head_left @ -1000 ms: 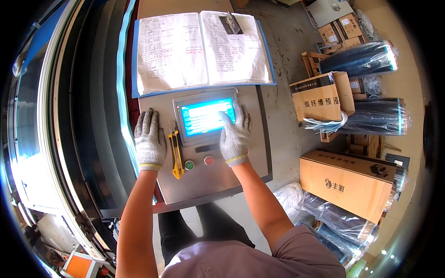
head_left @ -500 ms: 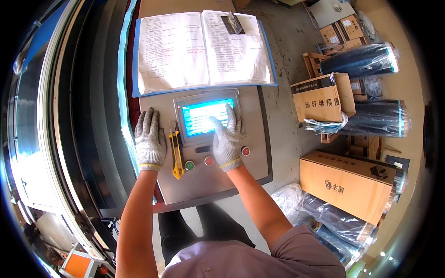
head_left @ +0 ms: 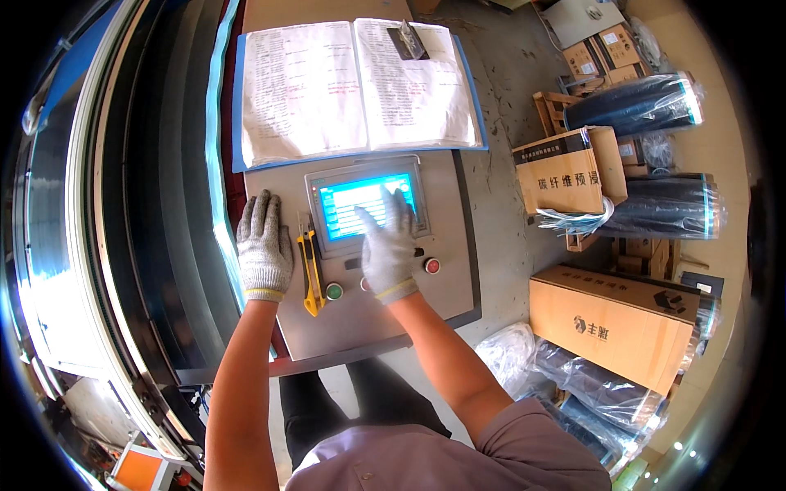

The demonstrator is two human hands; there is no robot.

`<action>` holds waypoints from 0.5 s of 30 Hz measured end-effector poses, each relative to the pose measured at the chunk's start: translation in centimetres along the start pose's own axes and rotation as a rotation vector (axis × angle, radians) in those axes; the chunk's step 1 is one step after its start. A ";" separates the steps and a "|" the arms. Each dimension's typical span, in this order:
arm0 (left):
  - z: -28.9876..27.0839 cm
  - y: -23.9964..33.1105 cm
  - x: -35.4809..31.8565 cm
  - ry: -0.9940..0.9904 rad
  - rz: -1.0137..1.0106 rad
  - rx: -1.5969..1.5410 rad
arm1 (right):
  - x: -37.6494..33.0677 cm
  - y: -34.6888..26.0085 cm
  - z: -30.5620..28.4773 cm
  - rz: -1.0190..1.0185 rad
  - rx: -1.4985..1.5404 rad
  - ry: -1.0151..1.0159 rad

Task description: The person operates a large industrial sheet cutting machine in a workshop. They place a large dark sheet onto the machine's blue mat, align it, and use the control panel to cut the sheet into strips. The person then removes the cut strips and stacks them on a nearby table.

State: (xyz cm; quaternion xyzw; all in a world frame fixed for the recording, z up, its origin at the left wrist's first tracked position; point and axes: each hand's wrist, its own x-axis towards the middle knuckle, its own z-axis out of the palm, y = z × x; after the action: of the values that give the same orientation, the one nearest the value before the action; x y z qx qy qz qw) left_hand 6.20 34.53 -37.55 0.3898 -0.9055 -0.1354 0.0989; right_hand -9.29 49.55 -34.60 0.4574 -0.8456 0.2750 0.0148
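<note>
My left hand (head_left: 264,250), in a grey knit glove, lies flat with its fingers stretched out on the left side of a metal control panel (head_left: 352,327). Over the lower right of a lit touchscreen (head_left: 337,219) is my gloved right hand (head_left: 390,255), slightly blurred, fingers extended and holding nothing. Whether a fingertip touches the glass, I cannot tell. A yellow utility knife (head_left: 312,278) lies between my left hand and the screen. Below the screen sit a green button (head_left: 334,291) and a red button (head_left: 432,265); another red one is mostly covered by my right hand.
Beyond the screen lies an open blue folder of written sheets (head_left: 307,90) with a black clip (head_left: 408,41). Long dark machine rails (head_left: 168,204) run along the left. Cardboard boxes (head_left: 610,323) and plastic-wrapped dark rolls (head_left: 634,105) stand on the right.
My right hand has shifted a little left and toward me across the screen, now covering most of the middle red button. My left hand stays in place.
</note>
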 end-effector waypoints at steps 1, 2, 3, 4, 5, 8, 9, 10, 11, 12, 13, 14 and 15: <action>0.0 0.0 0.0 -0.004 -0.003 0.006 | 0.1 0.4 -0.2 0.051 -0.013 0.003; -0.1 0.0 0.0 -0.002 -0.002 0.009 | 0.2 1.0 -0.3 0.102 -0.025 0.005; -0.1 0.1 0.1 -0.001 0.001 0.010 | 0.2 1.8 -0.4 0.065 -0.110 0.023; -0.2 0.2 0.1 0.000 0.003 0.012 | 0.2 2.2 -0.4 0.048 -0.100 0.028; -0.2 0.2 0.0 0.006 0.001 0.009 | 0.1 2.4 -0.4 0.031 -0.090 0.032; -0.2 0.3 0.0 0.020 -0.006 0.009 | 0.0 3.1 -0.9 0.044 -0.115 0.067; 0.0 0.3 0.0 0.020 -0.008 0.014 | -0.1 3.4 -1.1 0.061 -0.132 0.082; 0.1 0.3 -0.1 0.019 -0.010 0.020 | -0.2 3.8 -1.1 0.070 -0.151 0.066; 0.0 0.2 0.0 0.019 -0.004 0.014 | -0.4 4.3 -1.1 0.079 -0.171 0.049; 0.0 0.2 0.0 0.016 0.001 0.008 | -0.3 4.3 -1.3 0.091 -0.191 0.031; 0.1 0.1 0.0 0.013 0.007 0.002 | -0.2 4.2 -1.6 0.083 -0.197 0.026; 0.1 0.2 0.0 0.010 0.002 0.007 | 0.0 3.9 -1.8 0.076 -0.202 0.021; 0.1 0.1 0.0 0.011 -0.003 0.014 | 0.3 3.6 -2.1 0.067 -0.207 0.018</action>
State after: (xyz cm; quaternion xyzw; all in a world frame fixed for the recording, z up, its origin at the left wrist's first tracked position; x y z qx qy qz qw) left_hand 6.07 34.61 -37.59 0.3924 -0.9054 -0.1272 0.1009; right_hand -12.71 51.88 -34.40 0.4225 -0.8840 0.1908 0.0605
